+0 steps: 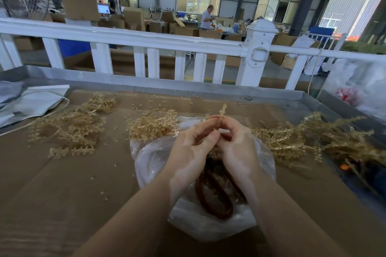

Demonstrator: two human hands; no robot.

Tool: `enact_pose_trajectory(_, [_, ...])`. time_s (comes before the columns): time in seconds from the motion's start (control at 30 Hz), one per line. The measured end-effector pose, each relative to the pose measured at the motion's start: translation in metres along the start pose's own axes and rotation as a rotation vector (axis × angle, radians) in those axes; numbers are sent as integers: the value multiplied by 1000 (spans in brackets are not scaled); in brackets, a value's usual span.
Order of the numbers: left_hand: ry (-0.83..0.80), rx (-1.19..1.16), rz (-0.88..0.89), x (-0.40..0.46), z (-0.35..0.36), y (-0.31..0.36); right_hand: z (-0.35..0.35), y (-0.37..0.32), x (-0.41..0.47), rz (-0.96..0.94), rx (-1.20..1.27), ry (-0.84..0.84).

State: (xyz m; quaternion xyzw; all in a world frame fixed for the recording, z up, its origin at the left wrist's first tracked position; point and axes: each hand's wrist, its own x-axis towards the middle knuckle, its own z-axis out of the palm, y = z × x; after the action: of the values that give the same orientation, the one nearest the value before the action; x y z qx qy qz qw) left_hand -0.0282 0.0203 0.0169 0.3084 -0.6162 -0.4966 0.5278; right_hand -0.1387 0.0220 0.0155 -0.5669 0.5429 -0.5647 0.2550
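– Cardboard lines your worktop [62, 183], with a white railing [146, 37] behind it. Where's the sprig?
– Your left hand [192, 148] and right hand [236, 148] meet above the clear plastic bag [150, 158]. Each grip pinches the gold plastic sprig [222, 113] at its lower end.
– Which way does it point?
– Its long axis is nearly upright, with the tip up and leaning slightly right. Heaps of loose sprigs [69, 125] lie on either side.
– Any writing?
– The far screen [103, 9] is too small to read.

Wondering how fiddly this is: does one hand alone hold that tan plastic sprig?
No, the left hand and right hand both pinch the tan plastic sprig over the clear bag.
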Motion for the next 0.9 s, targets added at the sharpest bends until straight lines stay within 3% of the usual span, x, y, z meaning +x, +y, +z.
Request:
enact_pose_trajectory(0.27, [-14, 75, -2, 3, 3, -9, -5, 11, 8, 59, 29, 142])
enact_pose_trajectory(0.43, [141, 205, -90, 0, -7, -23, -19, 18, 27, 191, 110, 348])
enact_pose_trajectory(0.6, [133, 308, -184, -8, -12, -33, -37, 23, 41, 258, 291, 607])
enact_pose_trajectory(0.8, [94, 337, -228, -10, -12, -40, -49, 34, 53, 392, 371, 652])
enact_pose_trajectory(0.9, [79, 360, -230, -10, -13, -42, -52, 43, 56, 456, 223, 524])
